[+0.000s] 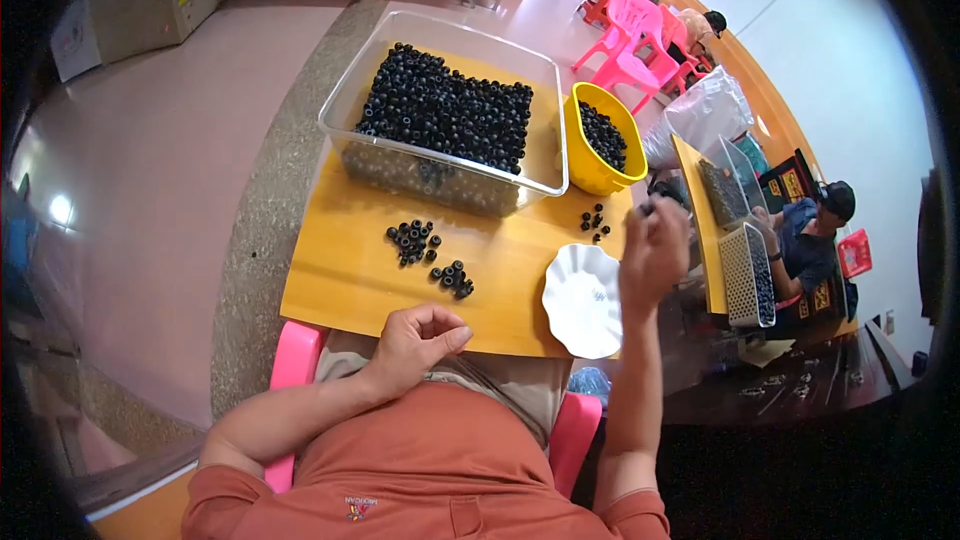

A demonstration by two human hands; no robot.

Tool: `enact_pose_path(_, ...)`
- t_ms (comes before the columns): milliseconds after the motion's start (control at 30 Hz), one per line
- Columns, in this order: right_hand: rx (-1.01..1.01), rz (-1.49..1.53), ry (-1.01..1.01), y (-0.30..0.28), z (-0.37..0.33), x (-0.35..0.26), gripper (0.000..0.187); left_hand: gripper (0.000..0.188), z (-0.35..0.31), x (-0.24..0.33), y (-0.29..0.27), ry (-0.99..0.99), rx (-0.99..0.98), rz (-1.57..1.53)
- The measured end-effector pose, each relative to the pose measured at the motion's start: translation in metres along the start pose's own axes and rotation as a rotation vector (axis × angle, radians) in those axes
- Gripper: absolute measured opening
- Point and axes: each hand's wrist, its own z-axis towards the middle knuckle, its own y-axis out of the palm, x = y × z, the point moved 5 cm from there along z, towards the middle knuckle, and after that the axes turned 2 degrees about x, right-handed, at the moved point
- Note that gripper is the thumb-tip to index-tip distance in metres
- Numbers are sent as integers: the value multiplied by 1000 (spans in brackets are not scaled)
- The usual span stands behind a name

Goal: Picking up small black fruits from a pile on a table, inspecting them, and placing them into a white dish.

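My left hand (418, 345) rests at the table's near edge with its fingers curled and thumb pressed against them; whatever may be in them is hidden. Raised beyond the right edge, my right hand (656, 248) is pinched, with a small black part (648, 208) showing dark and slightly blurred at its fingertips. A white scalloped dish (582, 302) lies just left of my right forearm. Beyond my left hand are two small piles of black ring-shaped parts, a nearer pile (454, 278) and a farther pile (412, 240). Several loose black parts (597, 223) lie above the dish.
A large clear bin (545, 145) full of black parts covers the table's far side. Beside it stands a yellow tub (590, 178) with more. To the right, a co-worker (805, 240) sits by a white perforated basket (738, 275). Pink chairs (635, 45) stand farther back.
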Motion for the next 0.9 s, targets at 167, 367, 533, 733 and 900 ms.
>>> enact_pose_path(167, 16, -96, 105, 44, 52, 97, 30, 10, -1, -2, 1, 53, -20, 130)
enact_pose_path(367, -225, 31, 368, 73, 30, 151, 26, 10, -1, -4, -4, 39, 10, 131)
enact_pose_path(533, -295, 137, 506, 58, -5, 105, 16, 13, -1, -2, -1, 91, -56, 333)
enact_pose_path(733, -700, 501, 192, 52, -70, -25, 13, 14, -7, 7, 12, 141, -183, 489)
enact_pose_path(900, -838, 421, 112, 70, -109, -70, 21, 19, -9, 3, 17, 251, -284, 630)
